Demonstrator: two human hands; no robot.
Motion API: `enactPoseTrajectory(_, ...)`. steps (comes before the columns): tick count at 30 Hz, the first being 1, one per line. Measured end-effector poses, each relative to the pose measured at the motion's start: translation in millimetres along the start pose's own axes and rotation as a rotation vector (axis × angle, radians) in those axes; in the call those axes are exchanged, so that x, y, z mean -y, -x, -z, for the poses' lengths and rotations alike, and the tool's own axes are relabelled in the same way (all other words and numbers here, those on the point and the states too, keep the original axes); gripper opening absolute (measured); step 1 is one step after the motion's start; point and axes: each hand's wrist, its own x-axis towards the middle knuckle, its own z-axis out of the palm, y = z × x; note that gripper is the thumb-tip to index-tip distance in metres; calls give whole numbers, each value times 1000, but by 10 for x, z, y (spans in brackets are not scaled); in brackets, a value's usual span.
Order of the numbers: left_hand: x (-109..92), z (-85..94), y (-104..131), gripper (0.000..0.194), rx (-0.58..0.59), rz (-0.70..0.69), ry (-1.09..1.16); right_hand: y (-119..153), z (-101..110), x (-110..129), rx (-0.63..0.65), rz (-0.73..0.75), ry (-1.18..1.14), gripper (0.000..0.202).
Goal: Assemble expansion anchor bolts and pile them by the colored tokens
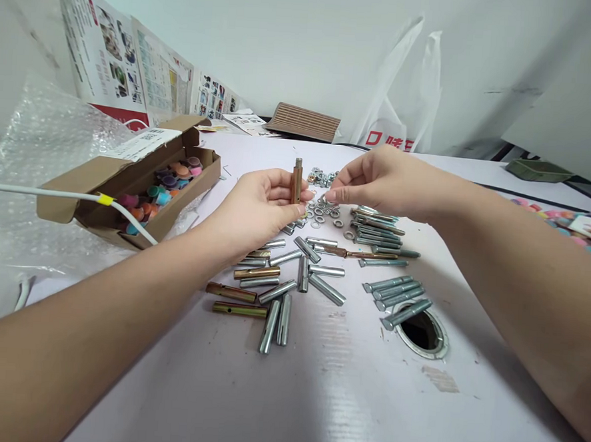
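Observation:
My left hand (271, 196) is closed round a brass-coloured expansion bolt (296, 181), held upright with its threaded end up. To its right, my right hand (372, 182) reaches over the washers (320, 211) with thumb and forefinger pinched together. Whether a washer sits in that pinch I cannot make out. Behind the fingers lies a pile of nuts (321, 176). Metal sleeves (303, 275), silver and brass-coloured, are scattered below my left hand. Bolts (377, 233) lie in a heap under my right wrist, with several more bolts (396, 290) nearer me.
An open cardboard box (198, 182) of small colourful pots stands at left, beside bubble wrap (43, 159) and a white cable (67, 194). A round table hole (426, 332) lies at right. A white plastic bag (397, 100) and corrugated cardboard (304, 121) are at the back.

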Motion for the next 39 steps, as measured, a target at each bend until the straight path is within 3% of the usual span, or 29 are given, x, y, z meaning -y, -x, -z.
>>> enactPoseTrajectory(9, 39, 12, 28, 16, 35, -199, -447, 76, 35, 85, 68, 140, -534, 35)
enactPoseTrajectory(13, 37, 8, 60, 18, 56, -257, -506, 99, 20, 136, 62, 132, -595, 32)
enactPoseTrajectory(27, 61, -1, 38, 15, 82, -252, -409, 58, -55, 129, 1, 6, -703, 25)
enactPoseTrajectory(32, 67, -25, 29, 16, 153, -178, -236, 60, -54, 137, 16, 30, -740, 29)
enactPoseTrajectory(39, 0, -53, 59, 17, 146, -116, -165, 63, -39, 155, 53, 37, -765, 29)
